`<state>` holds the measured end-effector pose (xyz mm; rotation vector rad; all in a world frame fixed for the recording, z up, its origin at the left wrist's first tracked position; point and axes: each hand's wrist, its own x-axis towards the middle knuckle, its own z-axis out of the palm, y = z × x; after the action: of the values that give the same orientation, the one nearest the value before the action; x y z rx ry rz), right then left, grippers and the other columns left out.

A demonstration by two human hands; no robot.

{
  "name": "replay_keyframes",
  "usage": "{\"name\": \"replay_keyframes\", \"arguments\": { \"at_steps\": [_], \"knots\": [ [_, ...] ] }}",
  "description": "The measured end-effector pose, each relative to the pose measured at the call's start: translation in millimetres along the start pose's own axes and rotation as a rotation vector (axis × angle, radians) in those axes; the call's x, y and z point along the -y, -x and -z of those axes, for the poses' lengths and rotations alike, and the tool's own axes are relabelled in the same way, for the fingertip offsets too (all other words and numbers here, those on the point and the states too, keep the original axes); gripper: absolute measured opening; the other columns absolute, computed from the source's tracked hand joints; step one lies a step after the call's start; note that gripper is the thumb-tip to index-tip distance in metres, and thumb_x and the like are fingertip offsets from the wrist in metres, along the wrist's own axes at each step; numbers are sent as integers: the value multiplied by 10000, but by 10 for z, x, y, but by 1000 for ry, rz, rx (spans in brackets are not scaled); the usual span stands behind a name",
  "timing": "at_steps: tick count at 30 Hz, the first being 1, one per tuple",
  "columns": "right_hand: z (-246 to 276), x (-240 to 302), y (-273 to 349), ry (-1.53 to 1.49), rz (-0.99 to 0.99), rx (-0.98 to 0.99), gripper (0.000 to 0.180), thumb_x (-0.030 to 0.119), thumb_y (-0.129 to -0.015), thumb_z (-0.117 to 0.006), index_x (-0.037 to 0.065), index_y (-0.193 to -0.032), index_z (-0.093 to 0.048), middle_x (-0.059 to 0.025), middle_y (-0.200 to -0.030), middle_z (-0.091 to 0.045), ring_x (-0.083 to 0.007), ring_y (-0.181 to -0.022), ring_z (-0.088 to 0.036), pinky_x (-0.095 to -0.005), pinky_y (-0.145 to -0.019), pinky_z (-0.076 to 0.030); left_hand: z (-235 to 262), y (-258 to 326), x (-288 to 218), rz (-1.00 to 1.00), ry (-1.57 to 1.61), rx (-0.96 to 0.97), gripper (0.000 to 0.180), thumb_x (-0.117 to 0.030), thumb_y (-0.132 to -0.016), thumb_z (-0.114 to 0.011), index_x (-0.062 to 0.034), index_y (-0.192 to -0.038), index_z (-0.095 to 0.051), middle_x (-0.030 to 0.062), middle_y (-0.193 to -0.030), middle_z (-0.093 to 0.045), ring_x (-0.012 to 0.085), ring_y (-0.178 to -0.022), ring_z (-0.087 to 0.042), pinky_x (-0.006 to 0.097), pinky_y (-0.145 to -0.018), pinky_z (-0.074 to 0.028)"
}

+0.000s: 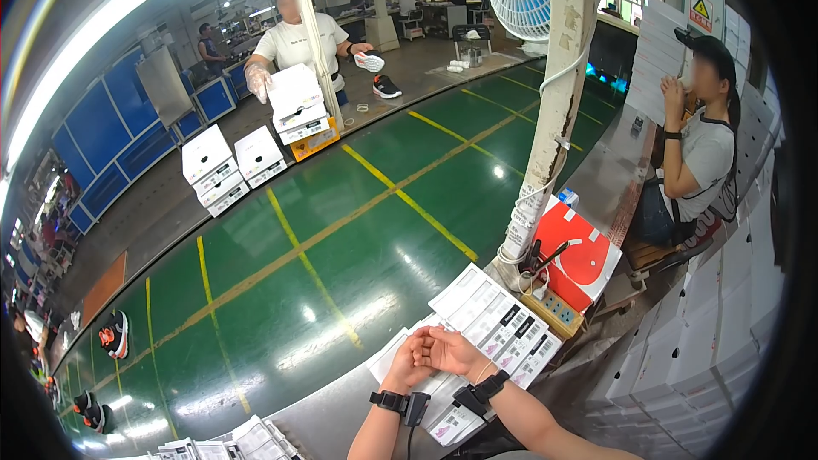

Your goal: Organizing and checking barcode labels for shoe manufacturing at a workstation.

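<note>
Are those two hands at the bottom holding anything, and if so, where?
Nothing seems held. The left hand and right hand are clasped against each other, resting above the sheets of white labels by the green conveyor belt.

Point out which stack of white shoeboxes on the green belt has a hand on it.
The far stack, set on a yellow box: a co-worker's gloved hand rests on its top. The two lower stacks nearer the camera go untouched.

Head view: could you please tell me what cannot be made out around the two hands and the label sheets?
- Left hand: its palm side is covered by the right hand, so its grip is unclear.
- Label sheets: print too small; the near ones are hidden under the forearms.
- Shoe boxes: closed, contents hidden.
</note>
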<state>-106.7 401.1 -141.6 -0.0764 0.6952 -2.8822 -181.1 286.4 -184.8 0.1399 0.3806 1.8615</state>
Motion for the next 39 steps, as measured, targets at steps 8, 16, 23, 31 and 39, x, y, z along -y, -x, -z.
{"name": "replay_keyframes", "arguments": {
  "at_steps": [8, 16, 23, 31, 39],
  "knots": [
    [4, -13, -5, 3, 2, 8, 346, 241, -997, -375, -9, -1180, -527, -144, -1016, -621, -249, -908, -603, -386, -867, -469, 37, 2, -2, -2, -27, 8, 384, -285, -967, -388, -6, -1208, -493, 139, -1223, -540, 265, -1167, -514, 455, -1027, -384],
    [16, -13, -9, -13, -3, 9, 341, 231, -988, -387, -25, -1169, -522, -155, -1027, -619, -261, -914, -601, -392, -881, -467, 70, -8, 1, -2, -33, 23, 398, -303, -970, -385, -12, -1220, -492, 131, -1222, -542, 258, -1167, -513, 455, -1028, -382],
    [16, -10, 3, -30, 0, -9, 341, 227, -985, -390, -34, -1164, -517, -170, -1033, -614, -274, -911, -598, -411, -884, -467, 23, 32, -19, 16, -3, 34, 419, -250, -921, -452, -7, -1262, -479, 125, -1193, -559, 233, -1143, -532, 426, -1022, -392],
    [-13, -18, 2, -33, 2, -17, 341, 227, -989, -380, -33, -1162, -517, -171, -1020, -612, -274, -900, -600, -412, -875, -472, -22, 53, -14, 12, -14, -30, 517, -270, -859, -530, 19, -1283, -460, 170, -1262, -529, 264, -1198, -495, 420, -1063, -336],
    [-41, -12, -21, -40, -8, -20, 339, 226, -988, -383, -34, -1157, -519, -172, -1017, -611, -273, -898, -601, -412, -873, -474, 52, 21, -19, 13, -2, -33, 507, -273, -864, -516, 5, -1284, -462, 210, -1307, -488, 307, -1247, -449, 453, -1080, -307]
  ]
}}
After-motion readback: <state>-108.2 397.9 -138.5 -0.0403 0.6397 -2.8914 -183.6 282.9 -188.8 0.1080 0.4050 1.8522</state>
